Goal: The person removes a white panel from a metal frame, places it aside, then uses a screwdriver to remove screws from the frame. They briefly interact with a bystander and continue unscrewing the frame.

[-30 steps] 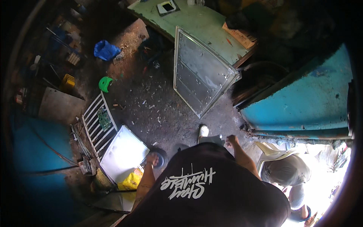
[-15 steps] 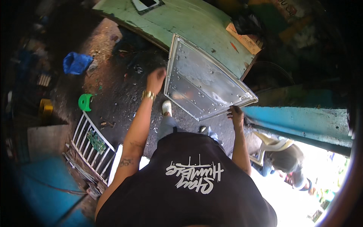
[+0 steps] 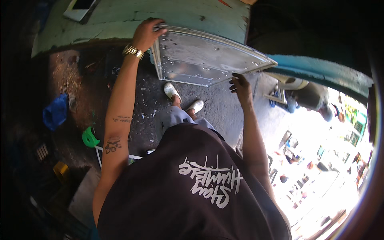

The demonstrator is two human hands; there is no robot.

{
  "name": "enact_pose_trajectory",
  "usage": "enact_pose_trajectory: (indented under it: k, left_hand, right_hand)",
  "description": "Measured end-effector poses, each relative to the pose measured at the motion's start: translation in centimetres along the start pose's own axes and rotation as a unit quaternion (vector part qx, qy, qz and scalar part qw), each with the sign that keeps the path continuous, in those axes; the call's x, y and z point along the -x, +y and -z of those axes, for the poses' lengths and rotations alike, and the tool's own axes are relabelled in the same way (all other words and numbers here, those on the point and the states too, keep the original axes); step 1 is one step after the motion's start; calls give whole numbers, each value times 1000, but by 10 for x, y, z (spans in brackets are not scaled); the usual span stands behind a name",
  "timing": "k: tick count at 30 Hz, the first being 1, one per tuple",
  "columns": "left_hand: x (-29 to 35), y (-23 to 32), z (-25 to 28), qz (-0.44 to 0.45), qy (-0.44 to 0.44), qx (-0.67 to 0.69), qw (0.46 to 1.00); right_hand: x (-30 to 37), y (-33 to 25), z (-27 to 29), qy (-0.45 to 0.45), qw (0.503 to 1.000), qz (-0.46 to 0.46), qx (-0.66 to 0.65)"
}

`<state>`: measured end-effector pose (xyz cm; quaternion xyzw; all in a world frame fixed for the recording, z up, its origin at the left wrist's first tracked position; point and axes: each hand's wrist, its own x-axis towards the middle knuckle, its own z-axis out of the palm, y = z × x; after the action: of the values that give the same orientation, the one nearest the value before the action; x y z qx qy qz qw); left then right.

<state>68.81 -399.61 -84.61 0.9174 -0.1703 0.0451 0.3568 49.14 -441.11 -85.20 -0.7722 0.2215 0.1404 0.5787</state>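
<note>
A metal-framed panel (image 3: 196, 54) with a dull silvery sheet and scattered bright spots or rivets leans by the green tabletop, tilted. My left hand (image 3: 147, 36), a gold watch on its wrist, has its fingers curled over the panel's far left corner. My right hand (image 3: 241, 90) is at the panel's near right edge, its fingers apart. Whether those fingertips touch the edge I cannot tell. The panel's back side is hidden.
The green tabletop (image 3: 120, 20) runs along the far side, with a white flat device (image 3: 80, 10) on it. A blue ledge (image 3: 320, 68) lies to the right, near a person (image 3: 310, 96) outside. A blue bag (image 3: 56, 112) and a green plastic piece (image 3: 90, 137) are at left.
My left hand has gone from beside the panel's left edge to its far corner and closed there. The panel sits farther from me, closer against the green table. My right hand's fingers have spread.
</note>
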Motion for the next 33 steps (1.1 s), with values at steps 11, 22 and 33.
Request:
enact_pose_trajectory:
  k: [11,22,33]
  left_hand:
    - [-4,19,-2,-66,19,-173,982]
    - [-82,216,-145,-327,-70,-202,920]
    - [-82,228,-203,-139,-110,-296,939]
  right_hand:
    - [87,105,31,89,991,-95,35]
    - [77,297,-3,24,993,-110,43]
    - [70,296,27,235,920,-55,-308]
